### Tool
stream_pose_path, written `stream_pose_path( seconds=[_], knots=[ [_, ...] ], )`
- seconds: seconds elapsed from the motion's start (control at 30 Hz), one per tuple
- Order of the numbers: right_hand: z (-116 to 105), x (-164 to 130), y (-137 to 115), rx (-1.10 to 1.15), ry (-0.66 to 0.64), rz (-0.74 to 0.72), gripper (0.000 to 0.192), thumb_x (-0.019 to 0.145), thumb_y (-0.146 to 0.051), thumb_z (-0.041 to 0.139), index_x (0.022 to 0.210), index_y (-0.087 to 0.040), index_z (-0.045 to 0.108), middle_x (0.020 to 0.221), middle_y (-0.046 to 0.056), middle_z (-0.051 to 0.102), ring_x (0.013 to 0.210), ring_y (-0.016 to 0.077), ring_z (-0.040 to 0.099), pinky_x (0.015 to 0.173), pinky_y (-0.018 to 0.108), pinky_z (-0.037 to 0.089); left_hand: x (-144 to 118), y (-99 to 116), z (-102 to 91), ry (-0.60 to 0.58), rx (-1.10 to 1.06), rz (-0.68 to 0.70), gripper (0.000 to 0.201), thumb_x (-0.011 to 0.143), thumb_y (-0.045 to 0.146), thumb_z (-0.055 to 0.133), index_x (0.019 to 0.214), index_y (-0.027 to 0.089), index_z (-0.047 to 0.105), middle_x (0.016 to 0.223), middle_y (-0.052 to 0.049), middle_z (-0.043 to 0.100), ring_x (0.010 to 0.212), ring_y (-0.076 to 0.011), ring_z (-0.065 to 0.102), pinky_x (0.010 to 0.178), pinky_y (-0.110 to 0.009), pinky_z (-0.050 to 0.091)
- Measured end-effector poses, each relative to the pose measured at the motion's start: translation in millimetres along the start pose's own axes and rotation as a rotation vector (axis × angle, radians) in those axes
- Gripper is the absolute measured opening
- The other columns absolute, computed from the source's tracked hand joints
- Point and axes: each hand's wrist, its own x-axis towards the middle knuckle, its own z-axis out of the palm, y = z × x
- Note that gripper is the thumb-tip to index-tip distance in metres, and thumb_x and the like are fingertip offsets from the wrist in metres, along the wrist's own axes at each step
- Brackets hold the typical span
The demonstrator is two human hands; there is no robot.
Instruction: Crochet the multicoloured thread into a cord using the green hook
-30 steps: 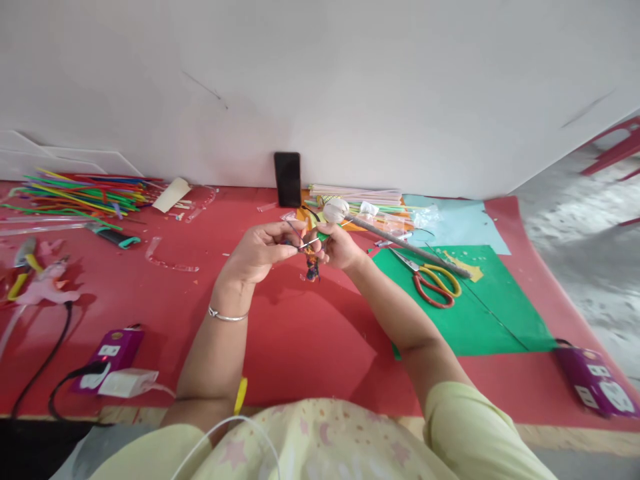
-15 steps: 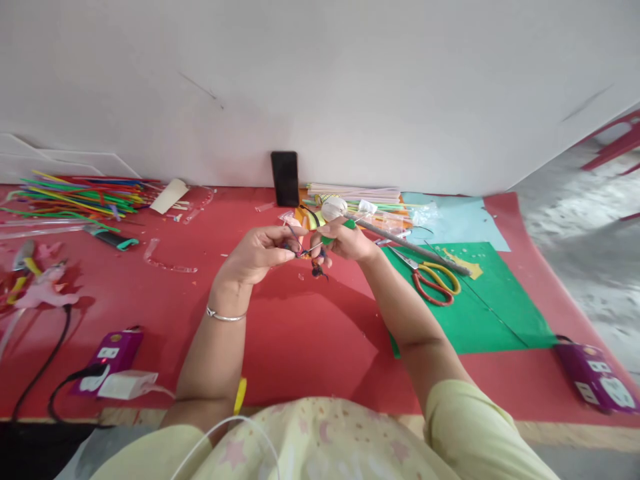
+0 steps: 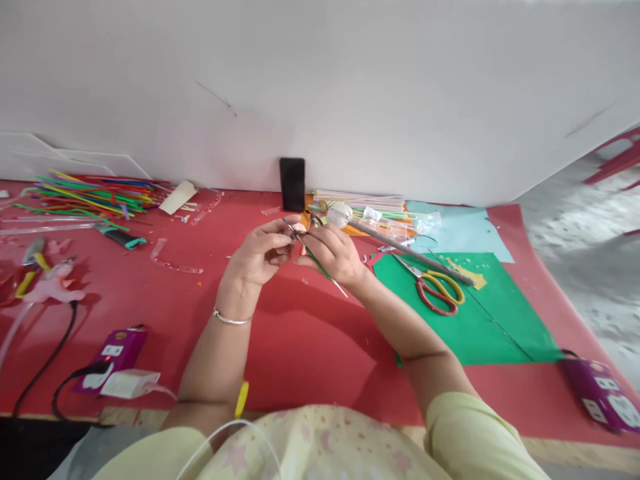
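Both hands meet above the middle of the red table. My left hand (image 3: pixel 260 252) is closed, its thumb and forefinger pinching a small piece of dark, multicoloured yarn work (image 3: pixel 299 230). In my right hand (image 3: pixel 334 253) is a thin crochet hook with a green grip (image 3: pixel 318 262). One metal end meets the yarn at the left fingertips; the other sticks out below the palm. My right fingers partly cover the yarn and the hook.
Scissors (image 3: pixel 436 292) lie on a green sheet (image 3: pixel 493 333) at the right. A rod with a white ball (image 3: pixel 340 215) slants behind my right hand. A black phone (image 3: pixel 293 185) leans on the wall. Pipe cleaners (image 3: pixel 95 193), a cutter (image 3: pixel 120 237) and a purple power strip (image 3: pixel 116 353) are leftward.
My right hand has turned, so the hook's green grip now points down and right rather than up and right. Both hands have come closer together; the dangling dark yarn is now hidden.
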Motion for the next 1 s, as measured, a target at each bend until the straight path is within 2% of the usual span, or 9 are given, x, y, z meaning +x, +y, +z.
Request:
stream_pose_path(
  seconds=[0.1, 0.17, 0.23, 0.37, 0.53, 0.67, 0.77, 0.87, 1.0],
  knots=[
    [-10.3, 0.4, 8.0, 0.057, -0.014, -0.092, 0.052, 0.117, -0.064, 0.056, 0.134, -0.021, 0.080, 0.127, 0.018, 0.080, 0.119, 0.0327, 0.076, 0.108, 0.053, 0.065, -0.2, 3.0, -3.8, -0.055, 0.040, -0.052, 0.044, 0.056, 0.016, 0.092, 0.100, 0.019, 0.095, 0.073, -0.002, 0.070, 0.051, -0.0044, 0.041, 0.046, -0.019, 0.020],
    [-20.8, 4.2, 10.9, 0.075, -0.045, -0.118, 0.050, 0.119, -0.062, 0.055, 0.136, -0.021, 0.080, 0.128, 0.017, 0.081, 0.118, 0.0300, 0.077, 0.106, 0.048, 0.065, 0.0, 3.1, -6.0, -0.047, 0.107, -0.036, 0.045, 0.057, 0.016, 0.090, 0.102, 0.018, 0.095, 0.069, -0.001, 0.068, 0.049, -0.0042, 0.039, 0.046, -0.021, 0.020],
    [-30.7, 9.1, 10.7, 0.068, -0.103, -0.079, 0.045, 0.122, -0.055, 0.054, 0.134, -0.022, 0.081, 0.127, 0.016, 0.082, 0.116, 0.0287, 0.077, 0.105, 0.047, 0.065, 0.2, 1.1, -7.3, 0.026, 0.204, 0.047, 0.044, 0.058, 0.016, 0.090, 0.102, 0.018, 0.096, 0.067, 0.000, 0.067, 0.048, -0.0048, 0.038, 0.046, -0.023, 0.023],
    [-48.1, 17.7, 2.4, 0.132, -0.169, 0.028, 0.038, 0.120, -0.048, 0.058, 0.120, -0.022, 0.087, 0.119, 0.016, 0.083, 0.109, 0.0291, 0.078, 0.103, 0.047, 0.064, -0.4, -3.8, -7.8, 0.153, 0.386, 0.235, 0.040, 0.060, 0.017, 0.092, 0.100, 0.019, 0.096, 0.071, -0.002, 0.071, 0.055, -0.0099, 0.049, 0.050, -0.025, 0.032],
    [-66.4, 20.6, -6.6, 0.546, -0.188, 0.193, 0.041, 0.119, -0.051, 0.060, 0.112, -0.023, 0.090, 0.109, 0.012, 0.084, 0.100, 0.0252, 0.079, 0.093, 0.040, 0.064, -3.6, -0.3, -8.0, 0.059, 0.376, 0.190, 0.031, 0.059, 0.019, 0.094, 0.090, 0.019, 0.095, 0.071, -0.005, 0.075, 0.060, -0.0132, 0.057, 0.054, -0.027, 0.040],
    [-48.4, 18.8, -5.0, 1.055, -0.121, 0.547, 0.057, 0.108, -0.071, 0.070, 0.094, -0.019, 0.088, 0.094, 0.011, 0.084, 0.077, 0.0209, 0.078, 0.075, 0.035, 0.067, -5.4, -0.1, -3.5, -0.041, 0.286, 0.164, 0.029, 0.057, 0.015, 0.092, 0.086, 0.019, 0.095, 0.072, -0.007, 0.076, 0.059, -0.0124, 0.058, 0.053, -0.026, 0.036],
    [-19.1, 20.7, -7.7, 1.457, -0.045, 0.752, 0.071, 0.087, -0.089, 0.082, 0.077, -0.019, 0.074, 0.072, 0.004, 0.072, 0.058, 0.0171, 0.068, 0.052, 0.029, 0.059, -5.0, -5.7, 2.8, -0.067, 0.225, 0.163, 0.033, 0.060, 0.017, 0.093, 0.093, 0.019, 0.095, 0.077, -0.009, 0.080, 0.062, -0.0170, 0.068, 0.051, -0.026, 0.037],
    [2.6, 25.6, -15.8, 1.665, -0.025, 0.900, 0.072, 0.092, -0.092, 0.074, 0.080, -0.022, 0.065, 0.068, -0.003, 0.063, 0.051, 0.0120, 0.060, 0.051, 0.025, 0.056, -3.1, -13.3, 8.5, 0.031, 0.238, 0.235, 0.039, 0.065, 0.021, 0.093, 0.105, 0.019, 0.094, 0.079, -0.008, 0.081, 0.064, -0.0184, 0.072, 0.050, -0.026, 0.042],
    [12.7, 31.9, -24.5, 1.670, 0.112, 1.126, 0.073, 0.101, -0.094, 0.058, 0.086, -0.023, 0.062, 0.072, -0.004, 0.062, 0.051, 0.0104, 0.058, 0.050, 0.023, 0.051, 0.0, -25.1, 12.6, 0.261, 0.462, 0.491, 0.043, 0.076, 0.018, 0.086, 0.119, 0.021, 0.092, 0.088, -0.004, 0.084, 0.070, -0.0171, 0.074, 0.065, -0.030, 0.060]
  ],
)
